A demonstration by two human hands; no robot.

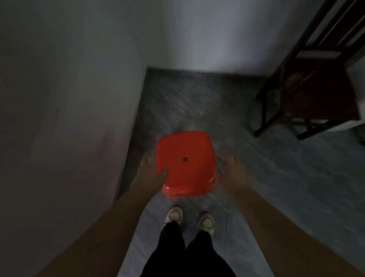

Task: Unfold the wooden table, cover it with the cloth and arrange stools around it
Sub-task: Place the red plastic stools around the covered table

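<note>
A red plastic stool (186, 163) with a small hole in the middle of its square seat is in front of my feet, seen from above. My left hand (153, 168) grips its left edge, thumb on the seat. My right hand (228, 169) is at its right edge, fingers curled beside the rim; the blur hides whether it touches. The stool's legs are hidden under the seat. No table or cloth is in view.
A white wall (65, 92) runs close along my left and another closes the far end. A dark wooden chair (315, 91) stands at the upper right. The floor (279, 172) is grey. My two white shoes (174, 215) stand just behind the stool.
</note>
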